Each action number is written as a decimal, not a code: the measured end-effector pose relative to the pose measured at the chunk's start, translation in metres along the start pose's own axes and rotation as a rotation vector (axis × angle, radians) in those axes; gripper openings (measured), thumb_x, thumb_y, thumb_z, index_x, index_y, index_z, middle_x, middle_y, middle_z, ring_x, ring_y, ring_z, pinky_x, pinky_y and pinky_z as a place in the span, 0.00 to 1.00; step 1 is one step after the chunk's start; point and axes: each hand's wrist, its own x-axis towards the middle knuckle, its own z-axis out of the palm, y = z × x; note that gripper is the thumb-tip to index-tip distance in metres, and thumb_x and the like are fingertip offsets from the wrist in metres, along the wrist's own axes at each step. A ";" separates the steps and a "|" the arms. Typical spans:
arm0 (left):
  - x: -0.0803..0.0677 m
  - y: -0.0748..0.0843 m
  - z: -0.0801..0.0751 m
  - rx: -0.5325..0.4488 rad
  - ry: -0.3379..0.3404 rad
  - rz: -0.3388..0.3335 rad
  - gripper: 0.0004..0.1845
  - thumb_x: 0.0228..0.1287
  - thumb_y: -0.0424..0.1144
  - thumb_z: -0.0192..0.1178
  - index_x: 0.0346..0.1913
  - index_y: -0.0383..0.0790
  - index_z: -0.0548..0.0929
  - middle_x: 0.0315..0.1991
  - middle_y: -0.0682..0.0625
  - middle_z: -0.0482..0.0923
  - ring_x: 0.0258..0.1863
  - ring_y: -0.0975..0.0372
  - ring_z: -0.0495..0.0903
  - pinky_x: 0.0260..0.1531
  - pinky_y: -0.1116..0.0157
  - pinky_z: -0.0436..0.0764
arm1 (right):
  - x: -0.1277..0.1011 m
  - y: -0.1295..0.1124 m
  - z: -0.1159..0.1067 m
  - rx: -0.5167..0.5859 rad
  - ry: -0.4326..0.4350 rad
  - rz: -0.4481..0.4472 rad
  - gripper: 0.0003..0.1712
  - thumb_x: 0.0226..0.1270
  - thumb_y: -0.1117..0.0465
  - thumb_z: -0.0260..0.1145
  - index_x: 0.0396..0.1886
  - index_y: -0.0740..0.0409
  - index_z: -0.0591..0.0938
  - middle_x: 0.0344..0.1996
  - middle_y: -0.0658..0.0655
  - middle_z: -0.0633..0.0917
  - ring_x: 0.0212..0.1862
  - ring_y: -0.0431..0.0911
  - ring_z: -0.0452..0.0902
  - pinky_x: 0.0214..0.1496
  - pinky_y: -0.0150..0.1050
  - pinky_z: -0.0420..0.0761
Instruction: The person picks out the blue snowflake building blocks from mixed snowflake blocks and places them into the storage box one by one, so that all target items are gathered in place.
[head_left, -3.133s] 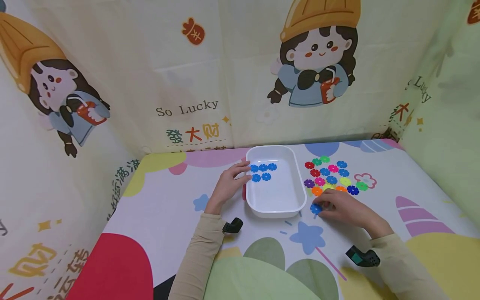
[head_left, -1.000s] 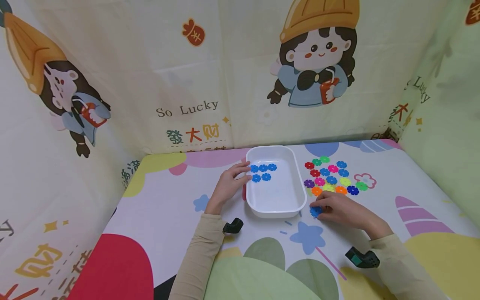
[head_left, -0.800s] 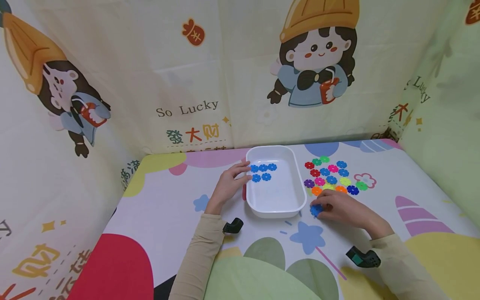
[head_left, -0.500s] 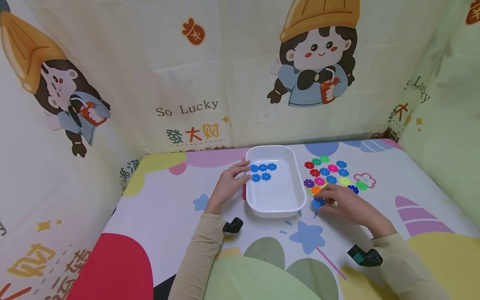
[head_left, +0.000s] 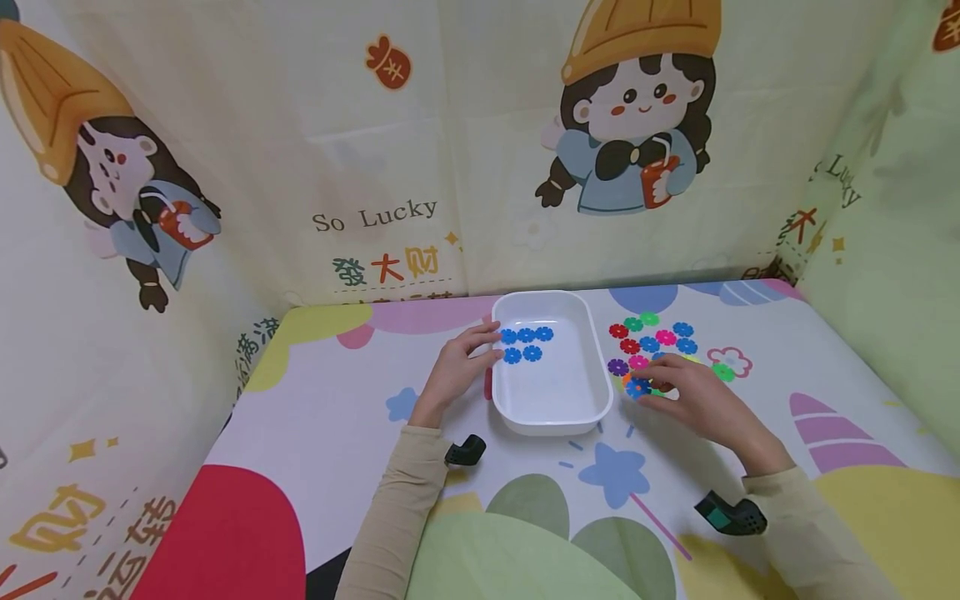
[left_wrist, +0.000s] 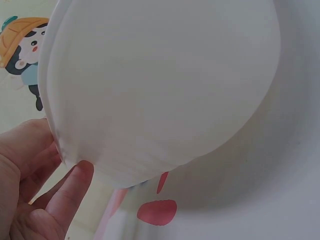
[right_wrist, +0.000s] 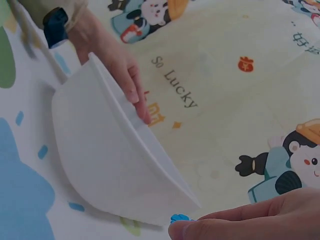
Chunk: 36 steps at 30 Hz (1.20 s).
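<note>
In the head view a white plastic tray (head_left: pixel 557 392) stands mid-table, with several blue snowflake discs (head_left: pixel 527 335) in two rows at its left. My left hand (head_left: pixel 456 367) holds the tray's left rim, and the left wrist view has its thumb (left_wrist: pixel 75 187) against the outer wall. To the right of the tray, my right hand (head_left: pixel 701 400) pinches a blue snowflake disc (head_left: pixel 636 389) between thumb and fingers. That disc (right_wrist: pixel 180 218) shows at the fingertips in the right wrist view, partly hidden by the thumb.
Loose snowflake discs in red, green, pink, purple and blue (head_left: pixel 649 343) lie scattered right of the tray, some covered by my right hand. The printed tablecloth (head_left: pixel 337 483) covers the table. A cartoon curtain (head_left: pixel 495 167) rises at its back edge.
My right hand has moved away from me, from the near side of the scattered discs to over their near edge, taking the blue disc along. The left hand and tray have stayed put.
</note>
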 end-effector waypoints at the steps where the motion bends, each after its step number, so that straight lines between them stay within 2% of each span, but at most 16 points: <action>1: 0.000 0.000 0.000 0.000 0.001 0.001 0.20 0.65 0.42 0.65 0.58 0.39 0.82 0.65 0.61 0.72 0.72 0.61 0.60 0.65 0.52 0.69 | 0.001 -0.001 -0.001 0.002 0.005 0.003 0.24 0.55 0.61 0.76 0.52 0.62 0.85 0.47 0.64 0.82 0.46 0.57 0.79 0.39 0.43 0.86; 6: 0.001 -0.001 0.001 0.004 0.002 0.009 0.20 0.65 0.41 0.65 0.58 0.39 0.82 0.65 0.60 0.72 0.72 0.61 0.60 0.66 0.53 0.68 | 0.007 -0.010 -0.007 0.027 0.037 0.003 0.25 0.54 0.60 0.77 0.53 0.63 0.84 0.43 0.61 0.83 0.41 0.51 0.80 0.34 0.33 0.83; 12: 0.001 -0.001 0.001 0.009 0.004 0.005 0.20 0.65 0.42 0.65 0.58 0.39 0.82 0.65 0.61 0.72 0.72 0.62 0.59 0.66 0.53 0.67 | 0.024 -0.023 -0.015 0.022 0.058 -0.023 0.26 0.55 0.59 0.77 0.54 0.63 0.84 0.39 0.58 0.82 0.38 0.49 0.77 0.32 0.33 0.80; 17: 0.001 -0.001 0.001 0.005 0.004 0.003 0.21 0.65 0.43 0.64 0.58 0.39 0.82 0.65 0.60 0.72 0.72 0.61 0.59 0.66 0.52 0.68 | 0.047 -0.037 -0.021 0.041 0.060 -0.016 0.25 0.57 0.61 0.75 0.54 0.64 0.83 0.37 0.58 0.82 0.38 0.49 0.77 0.34 0.37 0.84; 23: 0.000 -0.002 0.001 -0.002 0.007 0.009 0.20 0.65 0.43 0.65 0.58 0.40 0.82 0.66 0.60 0.72 0.72 0.61 0.59 0.65 0.52 0.69 | 0.081 -0.053 -0.021 0.090 0.014 -0.003 0.23 0.60 0.60 0.74 0.55 0.63 0.83 0.39 0.58 0.83 0.41 0.50 0.78 0.38 0.41 0.85; 29: 0.000 -0.001 0.000 0.006 -0.002 0.023 0.21 0.65 0.44 0.65 0.59 0.40 0.82 0.66 0.60 0.71 0.72 0.61 0.60 0.64 0.54 0.70 | 0.110 -0.066 -0.014 0.089 -0.027 0.004 0.23 0.61 0.58 0.73 0.55 0.61 0.83 0.42 0.59 0.83 0.43 0.51 0.79 0.42 0.42 0.86; 36: 0.001 -0.002 0.000 0.000 -0.007 0.015 0.22 0.66 0.42 0.64 0.60 0.39 0.81 0.67 0.60 0.70 0.72 0.61 0.59 0.63 0.54 0.71 | 0.138 -0.069 -0.002 0.114 -0.088 0.001 0.23 0.61 0.57 0.73 0.55 0.58 0.83 0.43 0.56 0.85 0.43 0.49 0.80 0.42 0.41 0.86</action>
